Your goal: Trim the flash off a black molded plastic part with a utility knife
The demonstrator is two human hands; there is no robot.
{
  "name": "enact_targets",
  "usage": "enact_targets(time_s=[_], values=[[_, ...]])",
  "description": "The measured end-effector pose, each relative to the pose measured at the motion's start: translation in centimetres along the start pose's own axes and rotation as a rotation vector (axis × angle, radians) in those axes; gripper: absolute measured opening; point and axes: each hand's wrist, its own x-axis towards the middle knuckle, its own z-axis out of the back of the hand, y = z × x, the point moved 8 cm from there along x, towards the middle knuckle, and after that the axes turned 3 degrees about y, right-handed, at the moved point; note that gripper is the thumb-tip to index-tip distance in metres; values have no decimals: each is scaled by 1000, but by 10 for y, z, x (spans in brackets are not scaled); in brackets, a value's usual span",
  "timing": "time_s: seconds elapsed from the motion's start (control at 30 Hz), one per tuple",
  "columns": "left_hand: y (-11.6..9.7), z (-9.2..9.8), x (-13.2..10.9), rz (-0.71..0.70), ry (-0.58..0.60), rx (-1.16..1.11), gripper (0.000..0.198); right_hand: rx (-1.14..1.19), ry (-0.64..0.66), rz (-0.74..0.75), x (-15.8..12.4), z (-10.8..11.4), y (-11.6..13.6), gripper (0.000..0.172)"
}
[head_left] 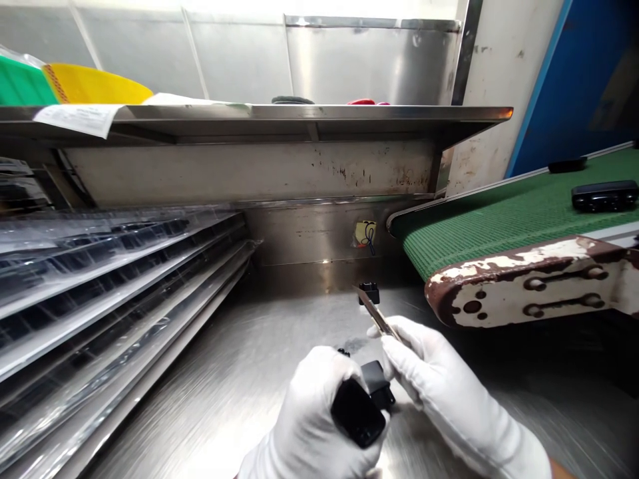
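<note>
My left hand [312,416], in a white glove, is closed round a glossy black plastic part [358,412], held low over the steel table. My right hand [424,372], also gloved in white, grips a slim metal craft knife [377,313] with its angled blade tip pointing up and to the left. Just behind the held part, between my hands, is a second dark plastic piece [377,380]; whether it rests on the table I cannot tell. A small black part [369,293] lies farther back, partly behind the blade.
Stacked trays [164,326] of black parts in clear plastic fill the left side. A green conveyor belt [499,219] on the right carries black parts [605,196]. Across the back runs a steel shelf [279,114] with a yellow bin [97,83] and papers [80,118].
</note>
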Motion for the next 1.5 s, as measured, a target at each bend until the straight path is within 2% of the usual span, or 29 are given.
enact_targets(time_s=[0.1,0.17,0.27,0.33,0.4,0.43,0.53,0.6,0.7,0.87,1.07,1.2,1.3,1.4,1.5], values=[[3,10,2,-62,-36,35,16,1,-75,18,1,6,0,25],[11,27,6,-138,-126,229,14,1,-105,44,1,9,2,24],[35,50,18,-116,-211,689,21,-90,-118,49,1,13,2,23],[41,56,24,-159,-217,777,15,-202,-139,73,1,15,6,25],[39,56,23,-200,-229,682,10,-267,-131,123,1,14,13,26],[41,55,21,-164,-228,586,9,-285,-103,146,1,11,17,28],[63,47,12,122,-201,249,18,-352,-63,181,0,4,23,32],[73,38,5,227,-168,127,22,-412,-77,190,-1,3,24,31],[71,30,4,197,-139,38,23,-428,-70,194,-1,2,21,22],[55,22,6,114,-94,-66,19,-431,25,227,-4,-9,20,27],[59,16,4,165,-68,-68,23,-709,63,265,-8,-20,21,22],[60,14,7,178,-48,-86,19,-541,108,268,-7,-20,24,25],[65,15,6,215,-58,-37,22,-340,162,144,-5,-19,16,32],[70,15,4,245,-62,-27,26,-120,198,-16,-5,-20,4,27],[72,16,2,249,-68,-15,25,-33,215,-64,-7,-24,4,20]])
